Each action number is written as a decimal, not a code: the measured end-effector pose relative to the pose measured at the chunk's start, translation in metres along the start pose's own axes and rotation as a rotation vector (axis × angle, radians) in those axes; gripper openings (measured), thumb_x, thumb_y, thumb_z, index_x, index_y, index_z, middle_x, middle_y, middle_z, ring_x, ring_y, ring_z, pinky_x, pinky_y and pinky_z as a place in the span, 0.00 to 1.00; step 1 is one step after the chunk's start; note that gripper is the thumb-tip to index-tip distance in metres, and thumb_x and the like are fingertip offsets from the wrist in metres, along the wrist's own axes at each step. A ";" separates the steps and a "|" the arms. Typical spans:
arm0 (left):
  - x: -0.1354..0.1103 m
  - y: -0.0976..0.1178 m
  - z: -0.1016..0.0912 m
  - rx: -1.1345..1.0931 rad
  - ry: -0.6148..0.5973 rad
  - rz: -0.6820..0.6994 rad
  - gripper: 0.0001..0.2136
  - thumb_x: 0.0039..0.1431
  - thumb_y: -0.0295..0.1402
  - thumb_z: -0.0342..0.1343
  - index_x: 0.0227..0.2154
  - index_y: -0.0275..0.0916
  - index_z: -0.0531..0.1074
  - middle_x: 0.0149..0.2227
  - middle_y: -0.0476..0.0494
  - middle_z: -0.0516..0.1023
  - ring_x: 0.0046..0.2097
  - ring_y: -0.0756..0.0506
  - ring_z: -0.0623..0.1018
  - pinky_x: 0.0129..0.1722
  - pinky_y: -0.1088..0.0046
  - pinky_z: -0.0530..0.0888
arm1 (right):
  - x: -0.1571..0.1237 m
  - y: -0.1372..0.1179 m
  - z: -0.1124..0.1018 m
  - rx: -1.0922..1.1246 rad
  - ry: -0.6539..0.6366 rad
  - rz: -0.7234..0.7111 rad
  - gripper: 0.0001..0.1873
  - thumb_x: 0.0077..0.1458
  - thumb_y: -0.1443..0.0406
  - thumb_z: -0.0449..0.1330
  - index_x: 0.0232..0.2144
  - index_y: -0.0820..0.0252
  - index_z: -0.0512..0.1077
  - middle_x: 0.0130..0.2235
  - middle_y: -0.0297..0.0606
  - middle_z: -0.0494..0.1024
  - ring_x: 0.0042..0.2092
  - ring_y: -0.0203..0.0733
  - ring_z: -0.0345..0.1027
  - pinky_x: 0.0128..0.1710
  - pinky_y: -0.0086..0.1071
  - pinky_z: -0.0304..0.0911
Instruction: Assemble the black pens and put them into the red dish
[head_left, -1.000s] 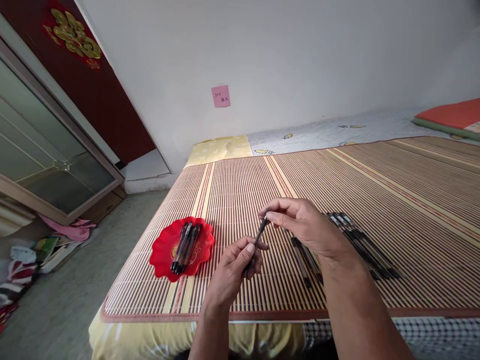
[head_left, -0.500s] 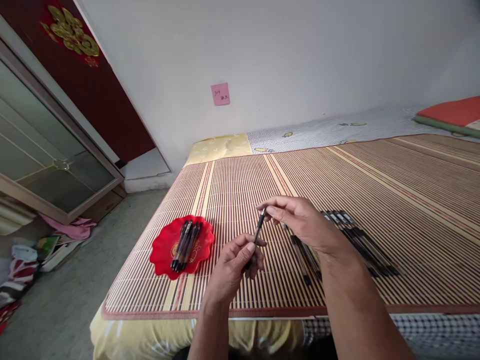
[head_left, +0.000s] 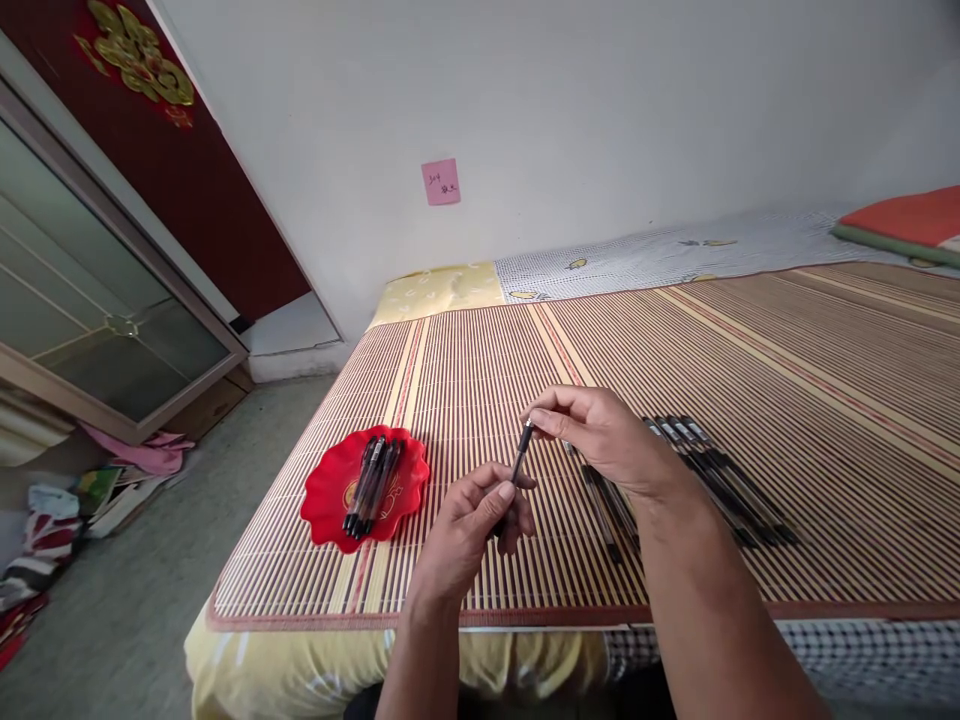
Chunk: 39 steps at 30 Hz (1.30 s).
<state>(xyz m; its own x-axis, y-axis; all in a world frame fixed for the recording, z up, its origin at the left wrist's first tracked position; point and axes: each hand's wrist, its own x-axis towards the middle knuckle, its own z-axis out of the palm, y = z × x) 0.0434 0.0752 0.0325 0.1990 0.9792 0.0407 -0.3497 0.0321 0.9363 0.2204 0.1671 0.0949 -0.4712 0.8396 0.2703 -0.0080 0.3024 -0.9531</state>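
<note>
A black pen (head_left: 521, 450) with a clear barrel is held tilted above the mat, its silver tip pointing up. My left hand (head_left: 480, 515) is closed round its lower part, which the fingers partly hide. At the tip, the thumb and forefinger of my right hand (head_left: 592, 430) are pinched together. Several pens (head_left: 379, 485) lie bundled in a red scalloped plate (head_left: 319, 510) to the left. Under and beside my right wrist lie a few uncapped-looking pens (head_left: 604, 515), partly covered by the arm. Farther right is a row of several black pens (head_left: 724, 475).
A striped bamboo mat (head_left: 480, 380) covers the bed, with a yellow sheet (head_left: 442, 290) showing at its edges. Folded red and green bedding (head_left: 900, 225) sits at the far right. A pink note (head_left: 440, 182) is on the wall. Clothes (head_left: 52, 515) lie on the floor at left.
The right thumb and forefinger have drawn slightly inward at the pen's tip. The pen and both hands have shifted a little to the right; the plate and other pens stay put.
</note>
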 end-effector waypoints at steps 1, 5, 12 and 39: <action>0.000 0.000 0.000 0.001 -0.004 0.002 0.11 0.67 0.40 0.59 0.41 0.35 0.75 0.26 0.47 0.77 0.21 0.55 0.67 0.22 0.78 0.60 | 0.000 0.001 0.000 -0.003 0.002 0.005 0.11 0.57 0.56 0.66 0.30 0.56 0.77 0.31 0.35 0.78 0.35 0.40 0.70 0.39 0.36 0.67; 0.001 0.001 0.000 -0.004 -0.004 0.009 0.11 0.67 0.39 0.59 0.41 0.36 0.75 0.26 0.47 0.77 0.22 0.55 0.68 0.21 0.79 0.61 | 0.001 0.003 0.001 -0.011 0.021 0.016 0.14 0.57 0.53 0.66 0.28 0.57 0.76 0.29 0.34 0.75 0.34 0.39 0.68 0.37 0.35 0.66; 0.000 0.000 -0.002 -0.005 -0.019 0.018 0.11 0.68 0.39 0.58 0.40 0.35 0.76 0.27 0.47 0.78 0.21 0.55 0.69 0.22 0.80 0.62 | 0.000 0.000 0.003 0.023 -0.004 0.018 0.10 0.57 0.56 0.67 0.30 0.56 0.78 0.32 0.35 0.78 0.36 0.40 0.71 0.40 0.36 0.67; 0.001 -0.003 0.011 -0.095 0.045 0.008 0.13 0.59 0.38 0.67 0.34 0.35 0.71 0.28 0.42 0.84 0.24 0.49 0.80 0.26 0.77 0.74 | 0.004 0.007 0.012 0.092 -0.018 0.027 0.11 0.58 0.56 0.65 0.29 0.57 0.78 0.28 0.33 0.72 0.32 0.37 0.63 0.34 0.33 0.61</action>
<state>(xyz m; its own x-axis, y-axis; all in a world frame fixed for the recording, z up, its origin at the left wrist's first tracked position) 0.0550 0.0735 0.0338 0.1551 0.9874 0.0305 -0.4366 0.0408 0.8987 0.2078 0.1676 0.0874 -0.4878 0.8386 0.2423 -0.0757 0.2359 -0.9688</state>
